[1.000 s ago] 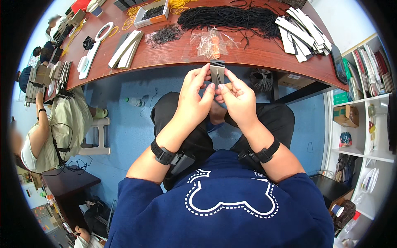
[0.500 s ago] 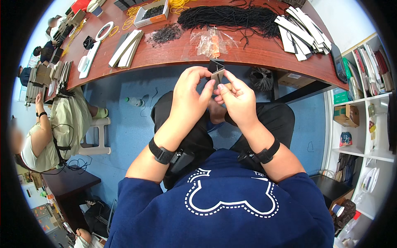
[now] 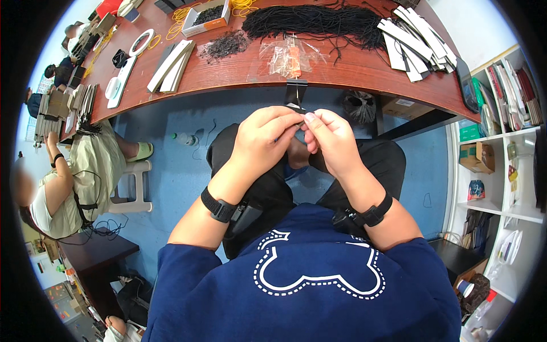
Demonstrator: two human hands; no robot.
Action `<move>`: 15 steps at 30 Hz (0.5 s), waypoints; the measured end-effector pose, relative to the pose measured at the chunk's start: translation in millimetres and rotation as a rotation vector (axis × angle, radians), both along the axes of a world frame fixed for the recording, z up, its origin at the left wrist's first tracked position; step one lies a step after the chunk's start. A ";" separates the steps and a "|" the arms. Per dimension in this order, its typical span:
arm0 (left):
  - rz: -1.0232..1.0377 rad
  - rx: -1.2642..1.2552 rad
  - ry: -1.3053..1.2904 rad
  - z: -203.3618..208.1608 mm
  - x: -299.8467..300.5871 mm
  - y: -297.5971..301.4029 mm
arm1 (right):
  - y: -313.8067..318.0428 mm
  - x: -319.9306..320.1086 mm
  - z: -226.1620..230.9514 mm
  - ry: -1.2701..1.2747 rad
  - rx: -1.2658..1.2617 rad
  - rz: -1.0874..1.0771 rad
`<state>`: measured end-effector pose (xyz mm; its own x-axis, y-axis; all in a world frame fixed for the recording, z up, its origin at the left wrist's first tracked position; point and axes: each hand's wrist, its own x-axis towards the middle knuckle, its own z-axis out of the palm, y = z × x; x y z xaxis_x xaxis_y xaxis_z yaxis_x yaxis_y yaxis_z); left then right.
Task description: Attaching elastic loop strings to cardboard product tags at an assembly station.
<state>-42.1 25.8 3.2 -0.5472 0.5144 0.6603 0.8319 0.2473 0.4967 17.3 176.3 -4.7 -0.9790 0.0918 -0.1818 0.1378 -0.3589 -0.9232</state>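
Observation:
My left hand (image 3: 263, 139) and my right hand (image 3: 331, 138) meet over my lap, just below the table's front edge. Between their fingertips they hold a small dark folded card piece (image 3: 296, 94), which sticks up above the fingers; its lower part is hidden by them. Both wrists wear black straps. Directly beyond the card, on the red-brown table (image 3: 353, 71), lies a clear plastic bag with an orange item (image 3: 289, 57). Behind that spreads a big pile of black cords (image 3: 310, 23).
A fan of flat grey and white card strips (image 3: 416, 43) lies at the table's right, another stack (image 3: 170, 65) at its left, plus a small box of dark bits (image 3: 208, 17). A seated person (image 3: 80, 171) works at my left. White shelves (image 3: 496, 154) stand at my right.
Both hands have dropped lower and closed together around the card piece, which earlier faced me flat and grey and now shows only its dark top above the fingers.

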 end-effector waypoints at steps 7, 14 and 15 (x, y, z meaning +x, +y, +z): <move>0.003 0.245 -1.123 3.3 -10.5 14.2 | 8.0 -8.8 16.4 -0.005 0.171 0.037; -0.129 0.361 -1.344 3.8 -14.0 9.6 | 16.3 -12.4 27.2 0.082 0.656 0.029; -0.190 0.415 -1.358 4.2 -13.1 9.2 | 16.1 -10.7 31.3 0.081 0.654 0.029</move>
